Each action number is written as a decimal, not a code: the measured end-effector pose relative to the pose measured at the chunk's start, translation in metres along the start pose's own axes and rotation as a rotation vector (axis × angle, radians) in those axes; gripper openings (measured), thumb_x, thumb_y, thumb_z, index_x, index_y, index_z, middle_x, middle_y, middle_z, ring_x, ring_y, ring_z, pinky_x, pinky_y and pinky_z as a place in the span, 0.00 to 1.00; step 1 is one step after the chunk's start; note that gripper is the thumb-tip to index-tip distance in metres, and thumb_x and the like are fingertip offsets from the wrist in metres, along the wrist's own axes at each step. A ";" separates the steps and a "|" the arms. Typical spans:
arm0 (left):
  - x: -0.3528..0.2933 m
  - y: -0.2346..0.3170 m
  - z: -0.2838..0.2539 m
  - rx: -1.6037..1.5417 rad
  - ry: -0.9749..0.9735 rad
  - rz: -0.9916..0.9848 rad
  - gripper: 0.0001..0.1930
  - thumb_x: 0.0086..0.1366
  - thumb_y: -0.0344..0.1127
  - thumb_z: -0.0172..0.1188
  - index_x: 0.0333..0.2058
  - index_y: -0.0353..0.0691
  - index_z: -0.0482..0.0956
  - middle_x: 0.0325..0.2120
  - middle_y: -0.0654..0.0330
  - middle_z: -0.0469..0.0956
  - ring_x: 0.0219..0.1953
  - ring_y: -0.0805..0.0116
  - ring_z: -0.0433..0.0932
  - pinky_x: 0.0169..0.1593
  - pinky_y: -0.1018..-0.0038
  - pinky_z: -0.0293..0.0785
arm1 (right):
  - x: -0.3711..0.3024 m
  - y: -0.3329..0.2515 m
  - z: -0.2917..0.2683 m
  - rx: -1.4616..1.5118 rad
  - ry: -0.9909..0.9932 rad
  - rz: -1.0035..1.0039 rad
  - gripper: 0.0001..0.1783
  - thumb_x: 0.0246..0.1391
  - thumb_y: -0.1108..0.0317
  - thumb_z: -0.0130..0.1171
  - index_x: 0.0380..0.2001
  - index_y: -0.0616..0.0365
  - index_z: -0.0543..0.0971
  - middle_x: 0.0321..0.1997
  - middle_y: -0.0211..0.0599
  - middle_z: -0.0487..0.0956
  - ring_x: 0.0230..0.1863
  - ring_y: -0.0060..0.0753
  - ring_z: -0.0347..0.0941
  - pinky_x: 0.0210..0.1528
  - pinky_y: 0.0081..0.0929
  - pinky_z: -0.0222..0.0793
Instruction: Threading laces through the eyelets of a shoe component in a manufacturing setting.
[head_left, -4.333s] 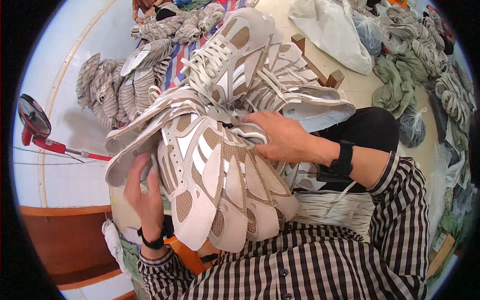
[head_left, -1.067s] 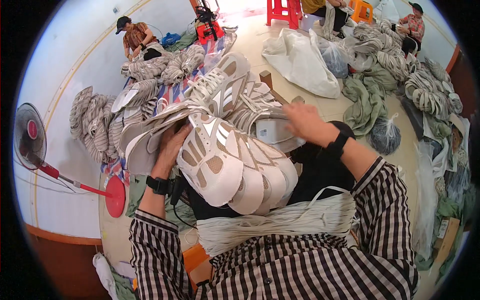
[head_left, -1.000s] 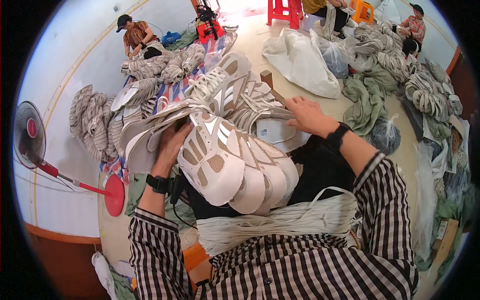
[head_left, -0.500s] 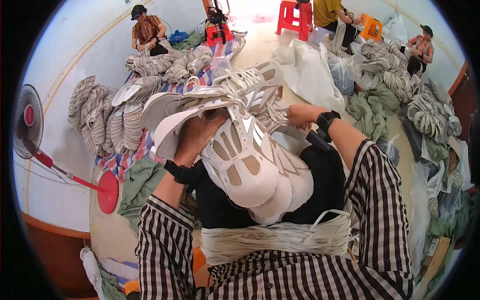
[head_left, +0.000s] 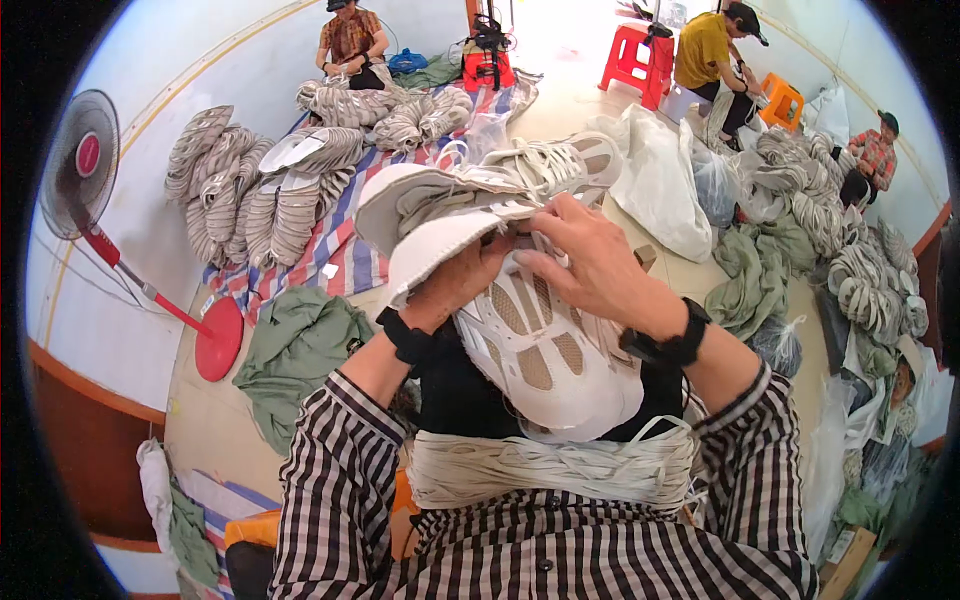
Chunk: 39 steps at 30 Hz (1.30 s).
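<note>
A white and beige shoe upper [head_left: 560, 365] lies over my lap, toe toward me, with tan mesh panels. My left hand [head_left: 465, 275] is closed round it from the left, the fingers partly hidden inside its opening. Thumb and bent fingers of my right hand [head_left: 600, 260] pinch the eyelet edge near the middle; any lace between them is too small to make out. Just beyond my hands are a second upper [head_left: 565, 165], laced across the front, and pale heel parts [head_left: 430, 255]. Across my waist lies a thick bundle of off-white laces [head_left: 550, 470].
Stacked bundles of uppers [head_left: 225, 190] lie on a striped sheet [head_left: 345, 255] at left, beside a red-based fan [head_left: 215, 340]. Green cloth [head_left: 300, 350] covers some floor. White sacks [head_left: 660, 185] and more bundles [head_left: 870, 270] stand right. Several people sit working farther off.
My right hand has moved left and nearer, from the uppers' far side onto the front upper's eyelet edge. My left hand keeps its hold. The whole view has shifted slightly.
</note>
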<state>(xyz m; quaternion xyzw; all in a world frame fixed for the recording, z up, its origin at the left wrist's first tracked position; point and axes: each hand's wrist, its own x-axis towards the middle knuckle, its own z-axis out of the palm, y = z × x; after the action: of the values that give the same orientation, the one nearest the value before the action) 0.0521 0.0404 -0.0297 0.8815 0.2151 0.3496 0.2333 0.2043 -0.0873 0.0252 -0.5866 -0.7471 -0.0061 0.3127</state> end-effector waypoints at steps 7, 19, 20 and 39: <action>-0.014 0.029 -0.009 -0.091 0.045 0.104 0.15 0.60 0.33 0.54 0.47 0.38 0.74 0.43 0.50 0.76 0.46 0.52 0.74 0.53 0.65 0.65 | 0.007 0.020 0.036 0.136 0.051 0.163 0.19 0.50 0.59 0.59 0.40 0.61 0.72 0.48 0.52 0.66 0.43 0.55 0.70 0.46 0.40 0.66; 0.007 -0.118 -0.070 -0.383 0.274 -0.630 0.27 0.56 0.34 0.59 0.55 0.37 0.65 0.41 0.52 0.75 0.40 0.67 0.76 0.43 0.73 0.73 | 0.000 0.032 0.034 0.299 0.039 0.261 0.17 0.53 0.56 0.55 0.37 0.58 0.70 0.34 0.47 0.73 0.35 0.42 0.70 0.41 0.37 0.66; -0.006 -0.109 -0.044 -0.470 0.327 -0.593 0.29 0.56 0.32 0.58 0.57 0.38 0.61 0.42 0.52 0.75 0.40 0.67 0.76 0.43 0.72 0.73 | -0.002 0.038 0.036 0.299 0.038 0.269 0.17 0.53 0.56 0.55 0.37 0.58 0.70 0.34 0.47 0.73 0.35 0.42 0.70 0.41 0.37 0.66; -0.047 0.009 -0.001 -0.845 0.378 -0.577 0.19 0.62 0.39 0.54 0.48 0.33 0.72 0.42 0.58 0.75 0.43 0.72 0.72 0.49 0.74 0.67 | 0.020 0.075 0.040 0.709 -0.216 0.404 0.24 0.61 0.46 0.43 0.45 0.55 0.69 0.41 0.40 0.73 0.44 0.34 0.69 0.47 0.31 0.64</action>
<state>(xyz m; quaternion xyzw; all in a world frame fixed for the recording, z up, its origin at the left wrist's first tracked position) 0.0217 0.0082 -0.0483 0.5381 0.3272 0.4799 0.6108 0.2493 -0.0317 -0.0239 -0.5745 -0.6013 0.3743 0.4103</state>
